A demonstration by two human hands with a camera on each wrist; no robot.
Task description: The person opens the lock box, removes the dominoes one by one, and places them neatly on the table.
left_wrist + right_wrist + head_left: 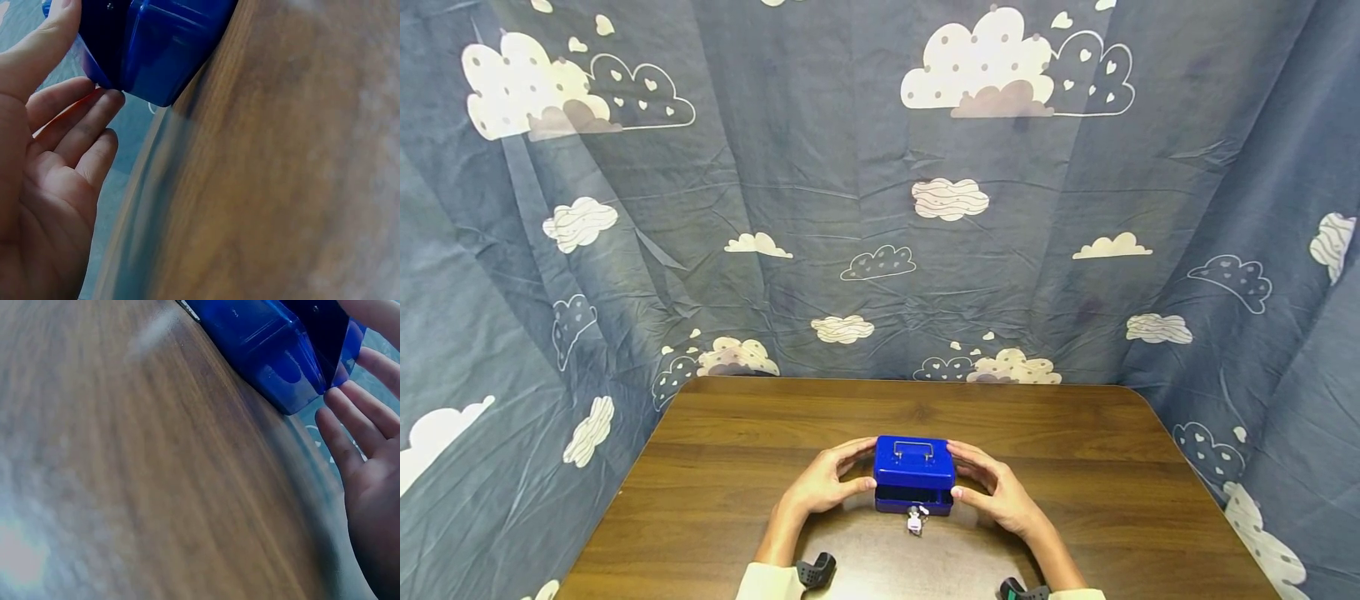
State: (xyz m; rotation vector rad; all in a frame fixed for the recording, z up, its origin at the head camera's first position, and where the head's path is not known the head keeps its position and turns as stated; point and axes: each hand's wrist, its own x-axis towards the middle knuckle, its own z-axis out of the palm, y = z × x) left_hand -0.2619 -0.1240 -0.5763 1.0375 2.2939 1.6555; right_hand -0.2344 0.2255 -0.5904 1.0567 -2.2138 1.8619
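Note:
A small blue metal cash box (914,475) with a wire handle (913,450) on its lid sits on the table, the lid partly raised and a dark gap along the front. My left hand (823,482) holds the lid at its left end, thumb at the front corner and fingers towards the back. At the other end my right hand (1000,493) holds it the same way. A key with a pale tag (914,522) hangs at the front lock. Both wrist views show the box's side (169,56) with the lid tilted up; its contents are hidden.
The brown wooden table (730,467) extends around the box, with its far edge behind. Dark blue-grey cloth (820,167) with cloud prints hangs at the back and both sides. Dark wrist devices (817,571) sit near the pale sleeves.

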